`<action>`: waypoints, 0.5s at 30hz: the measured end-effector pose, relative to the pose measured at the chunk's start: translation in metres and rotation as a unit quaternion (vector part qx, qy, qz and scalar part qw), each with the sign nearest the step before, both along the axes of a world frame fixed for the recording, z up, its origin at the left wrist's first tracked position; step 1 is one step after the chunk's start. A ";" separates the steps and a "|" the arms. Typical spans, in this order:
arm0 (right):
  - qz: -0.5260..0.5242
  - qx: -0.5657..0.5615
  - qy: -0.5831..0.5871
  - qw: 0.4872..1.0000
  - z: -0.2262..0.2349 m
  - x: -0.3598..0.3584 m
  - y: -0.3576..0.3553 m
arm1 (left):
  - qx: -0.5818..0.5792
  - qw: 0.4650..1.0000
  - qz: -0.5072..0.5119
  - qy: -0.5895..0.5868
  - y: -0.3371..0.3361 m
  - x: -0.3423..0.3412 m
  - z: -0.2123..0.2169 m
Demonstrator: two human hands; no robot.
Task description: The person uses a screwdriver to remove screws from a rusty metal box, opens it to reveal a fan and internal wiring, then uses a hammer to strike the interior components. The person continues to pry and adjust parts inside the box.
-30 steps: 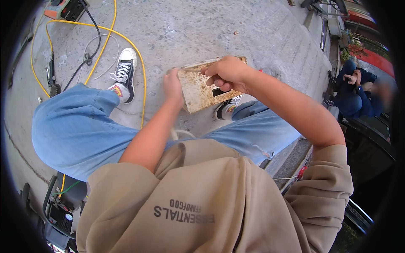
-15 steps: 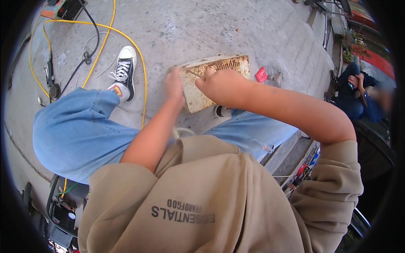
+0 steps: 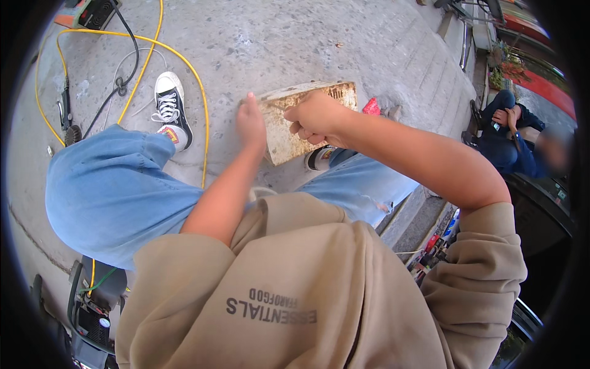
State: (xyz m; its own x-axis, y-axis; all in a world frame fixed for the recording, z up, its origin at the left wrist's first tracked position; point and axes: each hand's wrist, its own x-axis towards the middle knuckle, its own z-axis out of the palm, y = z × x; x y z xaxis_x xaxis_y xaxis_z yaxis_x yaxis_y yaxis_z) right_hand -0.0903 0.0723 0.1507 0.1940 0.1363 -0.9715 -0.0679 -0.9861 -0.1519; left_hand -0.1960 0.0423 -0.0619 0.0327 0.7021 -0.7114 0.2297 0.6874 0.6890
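A rusty, cream-coloured metal box (image 3: 283,136) with a slotted face sits on the concrete in front of me, between my legs. At its left edge, my left hand (image 3: 250,122) is closed against the side and grips it, with one digit pointing up; the rest of the fingers are partly blurred. Over the top of the box, my right hand (image 3: 316,117) is closed around a thin rod-like tool (image 3: 276,106). Its slim shaft points left toward my left hand. The handle is hidden in my fist, so its exact kind does not show.
A yellow hose (image 3: 204,117) loops over the floor beside my left shoe (image 3: 170,111). A welding torch-like handle (image 3: 66,111) and a dark cable lie farther left. Right of the box is a red scrap (image 3: 371,107). A seated person (image 3: 513,132) is at the far right.
My right hand has turned, its lower fingers now showing, and it covers more of the slotted face. My left hand stays at the box's left edge. The whole view has shifted slightly.
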 end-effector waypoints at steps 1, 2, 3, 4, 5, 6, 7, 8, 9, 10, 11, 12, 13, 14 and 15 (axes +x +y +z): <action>0.029 -0.005 -0.005 1.000 -0.001 0.001 0.003 | 0.013 1.000 -0.013 0.020 0.000 0.001 0.000; 0.059 -0.010 -0.011 0.998 -0.002 0.002 0.005 | 0.010 0.999 -0.006 0.045 -0.001 0.003 0.001; 0.168 0.029 -0.057 0.984 -0.007 0.005 0.000 | 0.006 0.998 0.001 0.067 -0.002 0.007 0.004; 0.275 0.067 -0.101 0.954 -0.014 0.007 -0.009 | 0.003 0.996 0.006 0.090 -0.002 0.011 0.006; 0.379 0.103 -0.142 0.909 -0.020 0.011 -0.018 | 0.017 0.995 0.005 0.094 -0.003 0.013 0.009; 0.378 0.108 -0.140 0.909 -0.017 0.011 -0.018 | 0.030 0.994 0.007 0.101 -0.004 0.012 0.010; 0.377 0.113 -0.138 0.909 -0.012 0.008 -0.019 | 0.044 0.993 0.008 0.108 -0.005 0.012 0.010; 0.375 0.117 -0.137 0.909 -0.009 0.005 -0.021 | 0.060 0.992 0.008 0.112 -0.006 0.013 0.009; 0.393 0.127 -0.141 0.900 -0.009 -0.001 -0.022 | 0.077 0.990 0.004 0.115 -0.007 0.012 0.008; 0.418 0.113 -0.134 0.891 -0.009 -0.002 -0.020 | 0.093 0.989 0.001 0.119 -0.008 0.012 0.007; 0.443 0.101 -0.126 0.882 -0.010 -0.002 -0.018 | 0.097 0.989 0.003 0.114 -0.010 0.012 0.006; 0.468 0.088 -0.116 0.872 -0.008 -0.002 -0.012 | 0.100 0.989 0.006 0.111 -0.011 0.012 0.006; 0.516 0.071 -0.105 0.847 0.003 -0.002 0.003 | 0.105 0.989 0.010 0.108 -0.011 0.012 0.004; 0.571 0.084 -0.096 0.811 0.005 -0.002 0.009 | 0.110 0.987 0.008 0.116 -0.011 0.012 0.001; 0.622 0.096 -0.087 0.772 0.007 -0.001 0.013 | 0.115 0.986 0.005 0.123 -0.012 0.013 -0.001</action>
